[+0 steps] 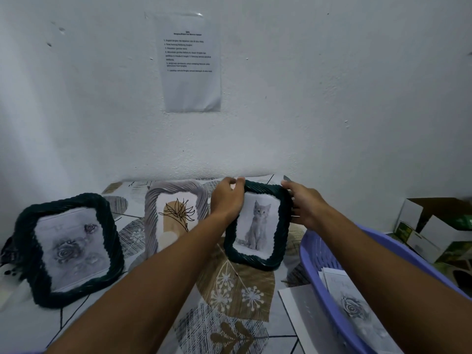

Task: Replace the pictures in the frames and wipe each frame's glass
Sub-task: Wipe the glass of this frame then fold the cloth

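Note:
Three picture frames stand upright on the patterned table. A dark green frame with a grey cat picture (258, 226) stands at the right; my left hand (227, 198) grips its upper left corner and my right hand (304, 203) grips its upper right side. Left of it stands a light grey frame with a line-drawn flower (175, 213). At the far left a larger dark green frame holds a grey rose picture (69, 249).
A purple plastic basket (329, 261) at the lower right holds loose prints, one with a rose (355, 306). A paper sheet (301, 318) lies partly under it. Cardboard boxes (434, 226) sit at the far right. A printed sheet (190, 62) is taped to the white wall.

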